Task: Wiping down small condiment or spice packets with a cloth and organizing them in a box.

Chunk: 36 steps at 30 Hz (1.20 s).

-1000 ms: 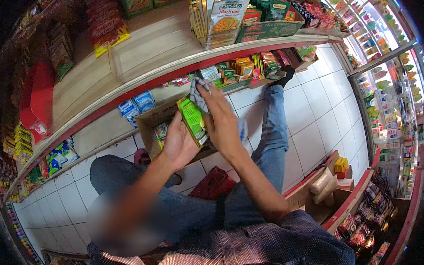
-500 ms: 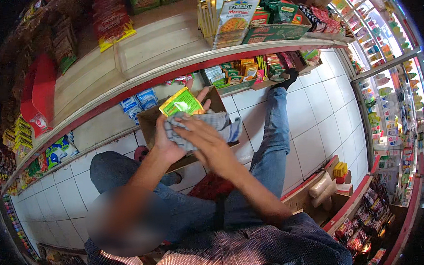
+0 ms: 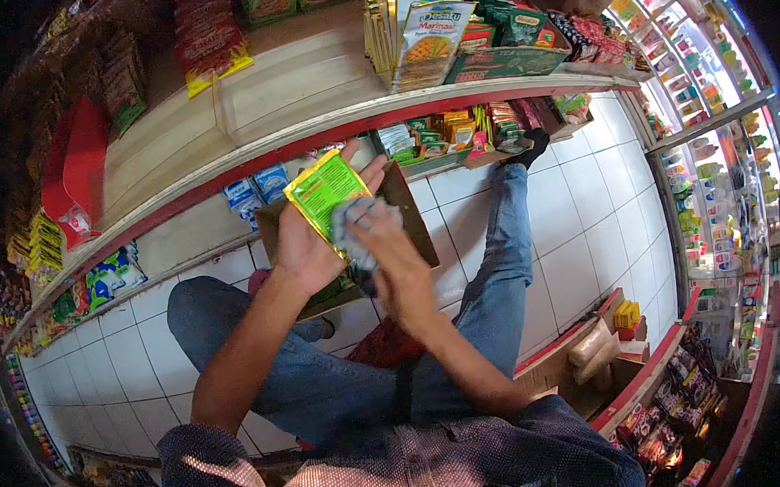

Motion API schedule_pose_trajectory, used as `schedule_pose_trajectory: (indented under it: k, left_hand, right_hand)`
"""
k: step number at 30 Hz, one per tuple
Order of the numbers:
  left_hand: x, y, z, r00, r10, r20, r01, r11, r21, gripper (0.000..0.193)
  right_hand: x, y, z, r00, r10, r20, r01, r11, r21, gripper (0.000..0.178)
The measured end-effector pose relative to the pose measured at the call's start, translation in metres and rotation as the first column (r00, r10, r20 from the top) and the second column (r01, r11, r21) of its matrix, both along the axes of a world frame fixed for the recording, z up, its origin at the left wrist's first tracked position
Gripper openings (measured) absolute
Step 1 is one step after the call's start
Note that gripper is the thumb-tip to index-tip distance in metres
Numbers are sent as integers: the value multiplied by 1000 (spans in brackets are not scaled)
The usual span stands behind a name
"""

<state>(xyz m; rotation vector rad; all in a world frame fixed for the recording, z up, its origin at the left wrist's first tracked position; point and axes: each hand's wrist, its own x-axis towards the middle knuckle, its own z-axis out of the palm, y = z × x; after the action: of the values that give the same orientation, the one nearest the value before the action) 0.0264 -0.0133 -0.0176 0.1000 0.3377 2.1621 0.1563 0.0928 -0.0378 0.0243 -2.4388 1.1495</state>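
A green and yellow sachet lies across the palm of my left hand, whose fingers reach out beneath and beyond it. My right hand presses a crumpled grey-blue cloth against the lower right part of the sachet; hand and cloth are somewhat blurred. Under both hands stands an open cardboard box, between my legs. Its contents are mostly hidden by my hands and wrists.
A long shelf with a red edge runs in front of me, bearing upright sachets. Blue packets and a tray of small packets sit lower down. At the right are a cardboard carton and glass display panes.
My right hand has slid the cloth down and right across the sachet, uncovering more of its green face. My left palm has opened out flatter underneath.
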Motion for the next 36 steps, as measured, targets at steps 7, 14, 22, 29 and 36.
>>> schedule_pose_trajectory:
  k: [7, 14, 22, 29, 36]
  left_hand:
    - [15, 4, 4, 969, -74, -236, 46, 992, -120, 65]
    - [1, -9, -12, 990, -36, -138, 32, 999, -24, 72]
    - [-7, -8, -31, 986, 132, 107, -123, 989, -85, 34]
    - [-4, 8, 5, 981, 174, -80, -185, 969, -161, 22]
    - [-11, 47, 48, 894, 168, -416, -319, 889, -328, 15]
  right_hand:
    - [-25, 7, 20, 997, 34, -74, -38, 998, -55, 60]
    - [-17, -11, 21, 967, 251, -50, -255, 964, -75, 62]
    - [25, 56, -1, 968, 62, 245, 106, 780, -617, 33]
    - [59, 80, -71, 960, 29, 279, 236, 451, -861, 29]
    - [48, 86, -101, 952, 85, 294, 160, 679, -716, 31]
